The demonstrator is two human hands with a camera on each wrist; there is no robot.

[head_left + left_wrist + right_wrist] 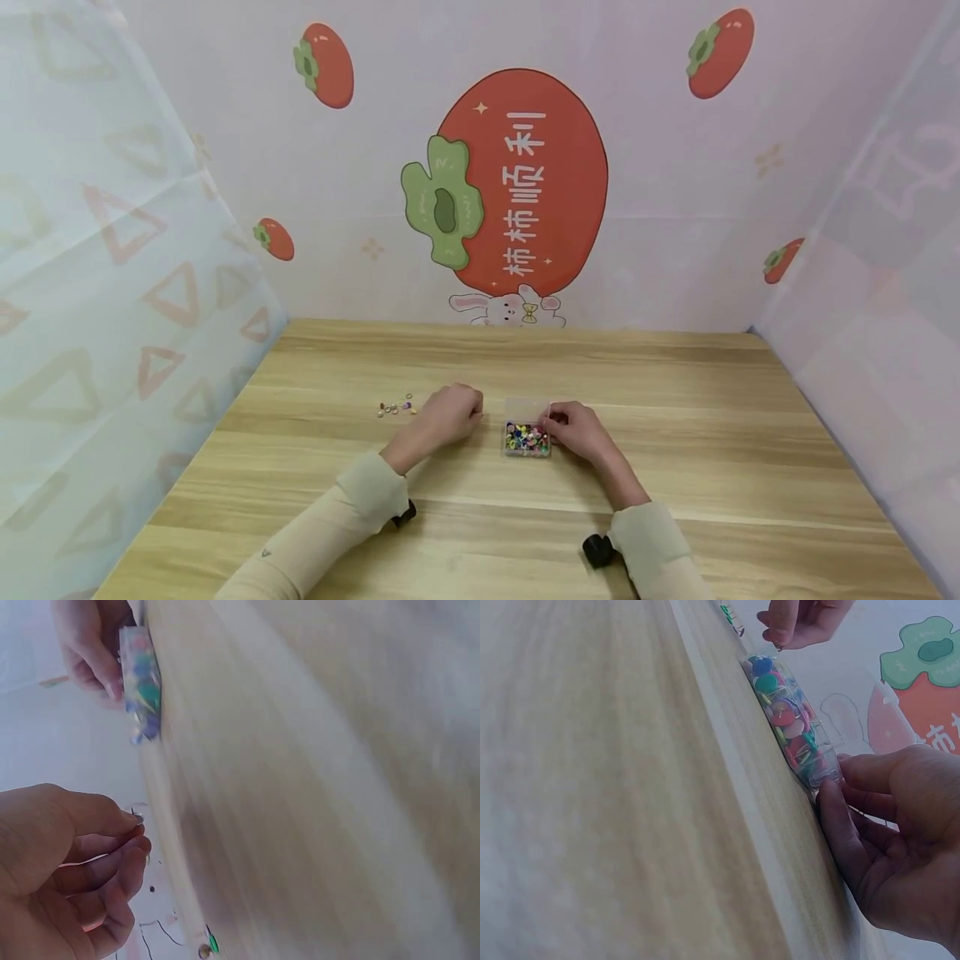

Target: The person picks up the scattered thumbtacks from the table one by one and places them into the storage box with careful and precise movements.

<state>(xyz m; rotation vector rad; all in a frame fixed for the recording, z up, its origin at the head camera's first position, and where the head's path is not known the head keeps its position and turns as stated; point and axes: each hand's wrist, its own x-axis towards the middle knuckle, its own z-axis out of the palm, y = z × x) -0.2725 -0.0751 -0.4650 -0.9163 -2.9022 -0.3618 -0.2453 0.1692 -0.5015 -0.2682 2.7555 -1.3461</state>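
Observation:
A small clear plastic box [527, 454] stands on the table with its lid [519, 408] raised at the back. Colourful thumbtacks [782, 714] fill it. My right hand [577, 427] holds the box at its right side, thumb and fingers at the corner in the right wrist view. Left of the box, my left hand [452, 412] is held just over the table. Between its thumb and forefinger it pinches a small silvery thumbtack [138, 818], mostly covered by the fingertips; the other fingers are loosely bent.
Several loose thumbtacks [394, 409] lie scattered on the wooden table [480, 542], left of my left hand. Printed cloth walls [660, 250] rise along the table's back and both sides. Black wrist mounts [597, 551] hang under both sleeves.

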